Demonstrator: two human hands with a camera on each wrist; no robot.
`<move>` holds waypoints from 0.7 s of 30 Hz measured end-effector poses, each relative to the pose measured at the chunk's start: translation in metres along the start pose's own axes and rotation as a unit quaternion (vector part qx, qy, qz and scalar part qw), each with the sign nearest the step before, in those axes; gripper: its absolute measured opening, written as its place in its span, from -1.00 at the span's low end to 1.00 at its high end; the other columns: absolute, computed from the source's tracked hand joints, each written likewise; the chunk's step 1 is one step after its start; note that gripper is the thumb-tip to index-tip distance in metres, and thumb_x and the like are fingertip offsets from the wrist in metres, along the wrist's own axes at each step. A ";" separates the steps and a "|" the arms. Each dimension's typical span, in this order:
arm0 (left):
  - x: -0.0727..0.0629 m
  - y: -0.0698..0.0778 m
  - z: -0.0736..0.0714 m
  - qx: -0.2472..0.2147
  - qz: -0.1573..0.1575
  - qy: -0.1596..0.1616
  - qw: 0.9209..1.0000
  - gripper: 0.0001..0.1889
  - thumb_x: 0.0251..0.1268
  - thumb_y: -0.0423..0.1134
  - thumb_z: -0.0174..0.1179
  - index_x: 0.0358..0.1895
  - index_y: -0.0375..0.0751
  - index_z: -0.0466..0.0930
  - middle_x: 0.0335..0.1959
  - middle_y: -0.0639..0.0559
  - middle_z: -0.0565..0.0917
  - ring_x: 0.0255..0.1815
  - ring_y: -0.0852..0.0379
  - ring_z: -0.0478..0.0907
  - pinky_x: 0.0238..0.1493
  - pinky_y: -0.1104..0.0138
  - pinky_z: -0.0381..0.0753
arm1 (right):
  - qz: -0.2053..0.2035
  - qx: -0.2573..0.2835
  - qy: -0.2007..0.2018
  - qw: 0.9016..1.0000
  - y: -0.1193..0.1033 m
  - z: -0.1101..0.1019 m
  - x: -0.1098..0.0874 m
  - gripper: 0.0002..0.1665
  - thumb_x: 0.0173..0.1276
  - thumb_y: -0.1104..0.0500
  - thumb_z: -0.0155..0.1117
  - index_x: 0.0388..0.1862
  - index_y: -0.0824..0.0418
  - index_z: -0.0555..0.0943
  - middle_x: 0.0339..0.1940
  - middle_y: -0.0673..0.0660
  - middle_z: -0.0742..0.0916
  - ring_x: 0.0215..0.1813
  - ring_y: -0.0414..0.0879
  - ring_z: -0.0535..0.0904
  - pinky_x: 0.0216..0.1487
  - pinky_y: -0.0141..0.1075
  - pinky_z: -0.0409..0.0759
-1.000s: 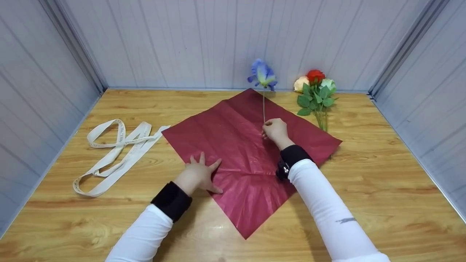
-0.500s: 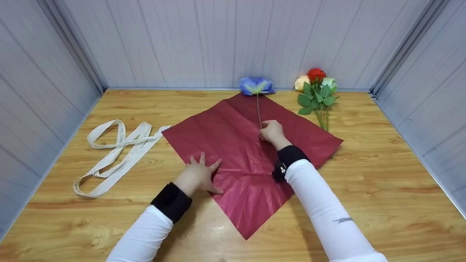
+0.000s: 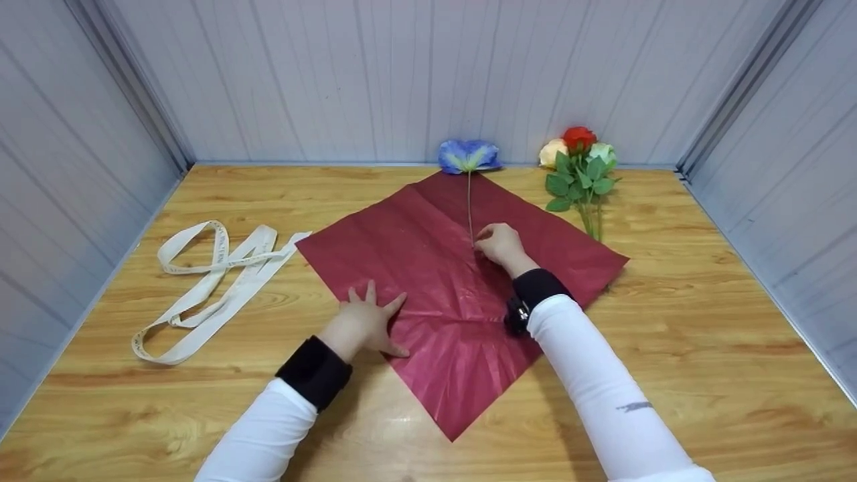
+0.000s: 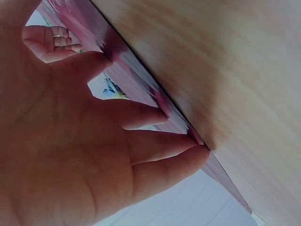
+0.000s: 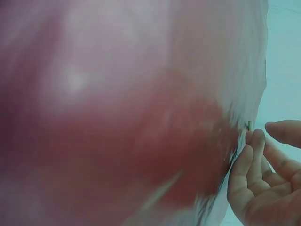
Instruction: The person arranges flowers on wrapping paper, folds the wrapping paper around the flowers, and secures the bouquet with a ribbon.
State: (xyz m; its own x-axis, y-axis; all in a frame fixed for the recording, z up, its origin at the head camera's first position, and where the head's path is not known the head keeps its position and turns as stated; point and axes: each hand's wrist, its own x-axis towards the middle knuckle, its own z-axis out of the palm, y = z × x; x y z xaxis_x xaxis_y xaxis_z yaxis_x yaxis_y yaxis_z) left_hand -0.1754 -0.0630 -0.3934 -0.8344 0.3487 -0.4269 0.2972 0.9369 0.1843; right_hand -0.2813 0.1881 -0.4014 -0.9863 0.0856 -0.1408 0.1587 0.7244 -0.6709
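Observation:
A blue iris [image 3: 469, 156] lies on the dark red wrapping paper [image 3: 395, 241], its head past the paper's far corner and its thin stem [image 3: 469, 201] pointing toward me. With curled fingers, my right hand [image 3: 501, 245] pinches the stem near its lower end. In the right wrist view, a short stem end [image 5: 250, 125] shows beside the fingertips; the rest of the stem is hidden there. My left hand [image 3: 362, 326] rests with spread fingers on the paper's lower left edge. The left wrist view shows those straight fingers [image 4: 164, 169] along that edge.
A looped white ribbon [image 3: 227, 294] with printing lies left of the paper. At the back right, red, cream and pale green roses [image 3: 579, 140] with leaves lie against the wall [image 3: 335, 80]. Panels enclose the wooden table [image 3: 710, 348] on three sides.
The iris head came down from a raised position to the far corner of the paper. My right hand shifted slightly left and toward me along with the stem. The left hand stayed put.

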 end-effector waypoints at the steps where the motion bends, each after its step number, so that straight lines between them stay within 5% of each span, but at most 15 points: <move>1: 0.000 0.000 0.000 -0.001 0.000 0.000 1.000 0.03 -0.05 0.29 0.32 0.50 0.14 -0.01 0.47 -0.48 -0.15 0.39 -0.61 -0.16 0.32 -0.27 0.05 | -0.001 -0.005 0.000 1.000 0.000 -0.001 -0.001 -0.71 0.23 0.26 0.25 -0.09 0.36 0.63 -0.18 0.27 0.75 -0.43 -0.20 0.62 -0.41 -0.48 0.46; 10: -0.001 0.001 -0.001 0.004 0.004 0.005 1.000 0.02 -0.05 0.27 0.33 0.50 0.11 0.01 0.46 -0.50 -0.13 0.39 -0.62 -0.14 0.30 -0.27 0.09 | -0.009 -0.038 0.006 0.999 0.013 -0.027 -0.005 -0.67 0.29 0.23 0.13 -0.03 0.36 0.62 -0.11 0.30 0.72 -0.23 0.00 0.65 -0.18 -0.32 0.53; 14: -0.001 0.002 -0.002 0.000 0.006 0.004 1.000 0.02 -0.04 0.26 0.34 0.50 0.11 0.02 0.46 -0.51 -0.14 0.39 -0.62 -0.16 0.31 -0.28 0.07 | -0.001 -0.044 0.018 0.999 0.034 -0.049 -0.006 -0.60 0.31 0.21 0.05 0.04 0.39 0.59 -0.01 0.34 0.68 -0.07 0.11 0.60 0.02 -0.17 0.51; 21: -0.002 0.001 -0.002 -0.002 0.000 -0.006 1.000 0.02 -0.03 0.27 0.32 0.50 0.13 -0.02 0.47 -0.49 -0.16 0.40 -0.61 -0.17 0.33 -0.27 0.04 | 0.050 -0.055 0.069 0.995 0.074 -0.088 -0.014 -0.55 0.28 0.19 -0.05 0.03 0.41 0.57 0.06 0.38 0.62 0.05 0.19 0.52 0.05 -0.09 0.47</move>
State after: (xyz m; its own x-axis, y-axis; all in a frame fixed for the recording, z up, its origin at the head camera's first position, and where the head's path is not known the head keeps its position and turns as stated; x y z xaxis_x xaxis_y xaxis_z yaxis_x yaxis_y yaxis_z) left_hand -0.1743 -0.0628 -0.3900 -0.8293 0.3486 -0.4367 0.2953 0.9369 0.1871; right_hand -0.2600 0.3002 -0.3849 -0.9640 0.2479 -0.0966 0.2575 0.7776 -0.5736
